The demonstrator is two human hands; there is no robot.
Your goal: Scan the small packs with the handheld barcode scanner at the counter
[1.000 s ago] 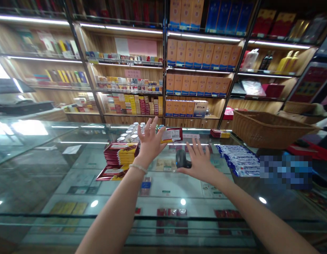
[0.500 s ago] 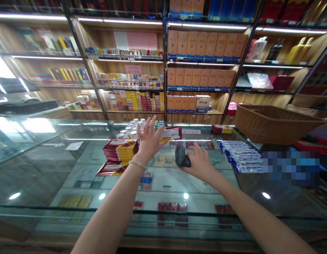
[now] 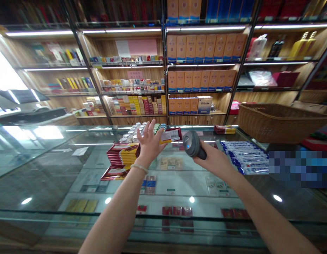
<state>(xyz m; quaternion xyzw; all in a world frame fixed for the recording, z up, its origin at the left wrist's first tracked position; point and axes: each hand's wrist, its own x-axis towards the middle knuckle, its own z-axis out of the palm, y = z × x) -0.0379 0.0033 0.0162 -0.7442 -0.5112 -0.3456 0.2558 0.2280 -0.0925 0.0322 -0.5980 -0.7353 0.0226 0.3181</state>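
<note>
My left hand [image 3: 149,144], with a beaded bracelet at the wrist, holds a flat red-and-yellow wrapped chocolate bar [image 3: 171,135] above the glass counter. The bar's white barcode label faces me; part of the bar is hidden behind the hand, whose other fingers point up. My right hand [image 3: 213,157] is closed around the handle of a dark grey barcode scanner [image 3: 192,144]. The scanner's head, with a small blue light, is close to the right end of the bar. Left of my left hand, a stack of similar bars [image 3: 119,155] lies on the counter.
The glass counter [image 3: 100,192] has packs displayed beneath it. White-lidded containers [image 3: 131,132] stand behind the stack. To the right are blue-and-white packets [image 3: 245,157], a wicker basket [image 3: 274,123] and more red-yellow bars [image 3: 225,129]. Stocked shelves [image 3: 200,65] line the back.
My right hand has raised and turned the scanner, so its rounded head shows larger near the bar. My left hand keeps hold of the bar almost in place. The view has shifted slightly.
</note>
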